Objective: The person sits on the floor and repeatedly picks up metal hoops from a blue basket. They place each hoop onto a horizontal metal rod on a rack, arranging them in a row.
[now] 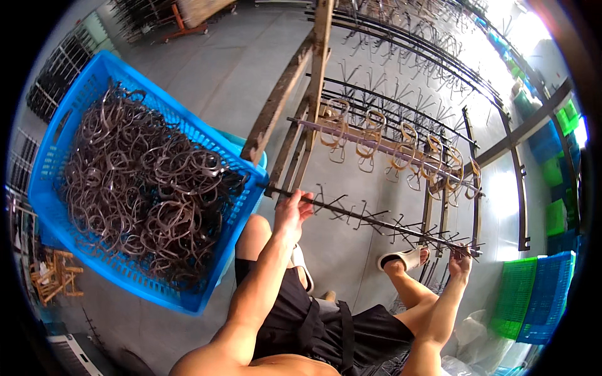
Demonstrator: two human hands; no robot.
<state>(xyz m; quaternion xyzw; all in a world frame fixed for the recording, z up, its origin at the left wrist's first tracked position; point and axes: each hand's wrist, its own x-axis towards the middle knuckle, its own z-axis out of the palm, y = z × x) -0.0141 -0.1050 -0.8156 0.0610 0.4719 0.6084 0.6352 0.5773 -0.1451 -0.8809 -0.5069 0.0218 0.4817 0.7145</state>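
Observation:
A long black bar set with thin wire hooks point(370, 219) lies across in front of me, its hooks bare. My left hand point(293, 216) holds it near its left end, with fingers curled at the bar. Near the other end my right hand point(461, 260) is closed around it. Just beyond, a second bar point(439, 166) rests across the rack and carries several curved brown loop-shaped pieces point(370, 139). To my left stands a blue plastic basket point(216, 266) heaped with dark, shiny curved pieces of the same looped kind point(144, 194).
A worn metal rack frame point(313, 81) rises ahead, with more hooked bars point(401, 103) across it. Green and blue crates point(533, 297) stand at the right, beside clear plastic bags point(480, 338). A small wooden stool-like object point(56, 276) sits at the far left.

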